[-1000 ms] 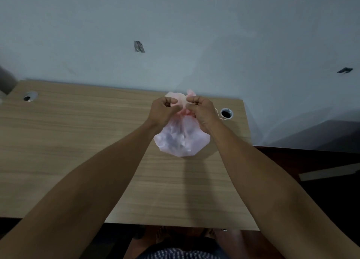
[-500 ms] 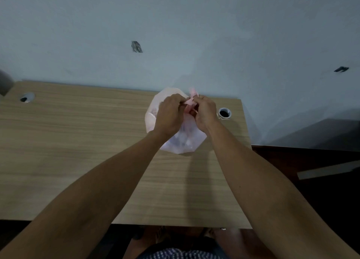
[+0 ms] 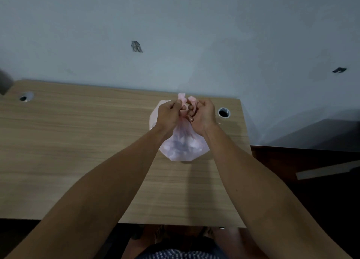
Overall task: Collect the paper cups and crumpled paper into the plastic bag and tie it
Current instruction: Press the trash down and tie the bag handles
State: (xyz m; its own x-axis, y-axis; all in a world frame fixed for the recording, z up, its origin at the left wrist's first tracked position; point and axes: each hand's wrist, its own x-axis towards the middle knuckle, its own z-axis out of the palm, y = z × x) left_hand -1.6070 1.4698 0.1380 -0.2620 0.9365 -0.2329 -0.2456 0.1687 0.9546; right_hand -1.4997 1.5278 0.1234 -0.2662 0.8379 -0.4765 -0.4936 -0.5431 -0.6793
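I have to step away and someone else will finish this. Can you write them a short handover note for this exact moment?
Left hand: shut on one gathered end of the plastic bag.
Right hand: shut on the other end.
The bag sits on the wooden desk, near its right side, with pale items showing through the plastic.
Done: no loose cups or paper visible on the desk.
Left: the two ends stick up between the hands; whether a knot is pulled tight cannot be told. Finish tying.

An office or study room is shown. A long light-brown wooden desk (image 3: 78,151) is set against a plain pale-blue painted wall (image 3: 194,34). Two round cable holes (image 3: 224,112) are cut near its far left and right corners.
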